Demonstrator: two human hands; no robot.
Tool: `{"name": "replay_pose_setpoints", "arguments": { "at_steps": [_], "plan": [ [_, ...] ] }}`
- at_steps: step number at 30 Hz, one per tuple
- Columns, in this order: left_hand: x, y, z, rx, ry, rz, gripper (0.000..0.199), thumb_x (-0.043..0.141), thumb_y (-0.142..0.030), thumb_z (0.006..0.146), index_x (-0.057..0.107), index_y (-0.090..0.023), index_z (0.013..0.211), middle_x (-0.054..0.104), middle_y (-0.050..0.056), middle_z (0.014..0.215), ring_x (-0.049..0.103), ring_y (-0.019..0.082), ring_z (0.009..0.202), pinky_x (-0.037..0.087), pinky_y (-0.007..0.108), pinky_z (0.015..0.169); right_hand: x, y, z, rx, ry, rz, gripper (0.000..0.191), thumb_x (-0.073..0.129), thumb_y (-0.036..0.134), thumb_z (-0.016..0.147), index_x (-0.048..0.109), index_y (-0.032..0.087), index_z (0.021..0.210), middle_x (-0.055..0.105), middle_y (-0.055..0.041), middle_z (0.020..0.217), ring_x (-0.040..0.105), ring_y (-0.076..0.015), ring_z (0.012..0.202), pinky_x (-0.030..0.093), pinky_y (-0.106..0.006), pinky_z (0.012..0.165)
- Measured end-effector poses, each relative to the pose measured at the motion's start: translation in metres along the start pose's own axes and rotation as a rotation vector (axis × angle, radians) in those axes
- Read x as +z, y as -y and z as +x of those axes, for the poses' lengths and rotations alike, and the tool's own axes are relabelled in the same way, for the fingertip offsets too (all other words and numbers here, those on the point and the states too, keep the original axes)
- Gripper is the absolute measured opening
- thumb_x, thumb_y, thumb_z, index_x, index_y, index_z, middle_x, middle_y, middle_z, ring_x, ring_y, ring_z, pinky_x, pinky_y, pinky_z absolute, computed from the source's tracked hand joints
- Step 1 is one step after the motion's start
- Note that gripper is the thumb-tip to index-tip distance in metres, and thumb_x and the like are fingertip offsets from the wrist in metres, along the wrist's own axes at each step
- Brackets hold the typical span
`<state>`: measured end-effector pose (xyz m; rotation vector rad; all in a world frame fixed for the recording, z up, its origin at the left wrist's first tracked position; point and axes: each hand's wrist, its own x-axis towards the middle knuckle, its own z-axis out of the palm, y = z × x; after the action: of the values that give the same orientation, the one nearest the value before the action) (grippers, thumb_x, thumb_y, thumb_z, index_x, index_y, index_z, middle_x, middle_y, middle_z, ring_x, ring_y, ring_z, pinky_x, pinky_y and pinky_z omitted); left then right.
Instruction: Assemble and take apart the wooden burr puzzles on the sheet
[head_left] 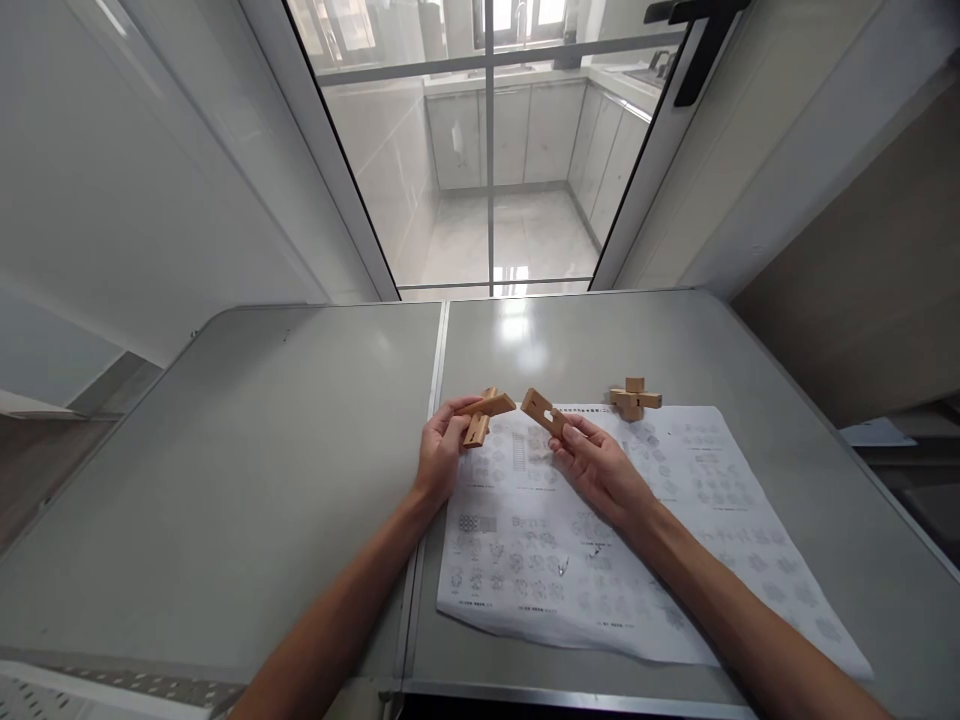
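Note:
My left hand [442, 450] is closed on crossed wooden pieces [486, 406], one lying over another at an angle. A notched wooden piece [538, 408] is pinched at its lower right end by my right hand [596, 462]. A small gap separates the two hands' pieces. Both hands are above a large printed sheet [517, 590] with rows of small diagrams. Beyond my right hand, at the sheet's far edge, stands an assembled cross-shaped wooden block [635, 398].
The grey table [300, 480] has a metal seam running front to back, left of the sheet. Past its far edge is a glass door [487, 150] with a black handle [697, 40]. A white perforated object [90, 695] is at the lower left.

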<state>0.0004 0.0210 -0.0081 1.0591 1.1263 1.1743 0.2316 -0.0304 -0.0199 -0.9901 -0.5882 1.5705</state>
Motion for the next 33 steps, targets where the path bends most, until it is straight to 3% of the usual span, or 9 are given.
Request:
{"name": "replay_pose_setpoints", "arguments": {
  "at_steps": [8,18,24,29,33],
  "plan": [
    [0.006,-0.003,-0.006,0.039,0.18,0.074,0.024,0.068,-0.03,0.087,0.081,-0.021,0.106,0.08,0.006,0.113,0.072,0.024,0.109,0.055,0.032,0.091,0.0,-0.006,-0.002,0.111,0.088,0.094,0.042,0.1,0.043,0.076,0.077,0.025,0.107,0.073,-0.001,0.097,0.074,-0.0139,0.083,0.068,-0.025,0.08],
    [0.001,0.004,-0.003,-0.042,0.216,0.043,0.023,0.072,-0.033,0.085,0.078,-0.021,0.103,0.079,0.005,0.099,0.074,0.022,0.097,0.057,0.03,0.084,0.005,-0.005,-0.004,0.12,0.138,0.019,0.045,0.097,0.049,0.078,0.075,0.023,0.107,0.073,-0.0025,0.1,0.076,-0.0156,0.085,0.067,-0.028,0.084],
    [0.001,0.003,-0.006,-0.076,0.335,0.048,0.025,0.07,-0.035,0.089,0.075,-0.021,0.109,0.08,0.006,0.105,0.075,0.023,0.101,0.057,0.032,0.087,0.012,-0.006,-0.007,0.151,0.178,0.013,0.041,0.098,0.047,0.078,0.074,0.023,0.102,0.077,-0.0031,0.098,0.077,-0.0184,0.09,0.066,-0.032,0.087],
    [0.007,-0.005,-0.008,-0.125,0.454,-0.155,0.038,0.068,-0.043,0.09,0.069,-0.023,0.122,0.078,0.012,0.126,0.074,0.03,0.115,0.058,0.043,0.097,0.016,-0.007,-0.01,0.099,0.209,-0.049,0.04,0.095,0.05,0.082,0.074,0.022,0.101,0.078,-0.004,0.096,0.079,-0.0201,0.09,0.065,-0.037,0.09],
    [0.007,-0.007,-0.01,-0.134,0.52,-0.262,0.065,0.059,-0.071,0.093,0.066,-0.022,0.134,0.072,0.017,0.136,0.072,0.036,0.121,0.057,0.047,0.099,0.02,-0.009,-0.013,0.027,0.178,-0.109,0.041,0.093,0.052,0.084,0.073,0.02,0.101,0.079,-0.0037,0.094,0.08,-0.0197,0.085,0.067,-0.039,0.089]
  ]
}}
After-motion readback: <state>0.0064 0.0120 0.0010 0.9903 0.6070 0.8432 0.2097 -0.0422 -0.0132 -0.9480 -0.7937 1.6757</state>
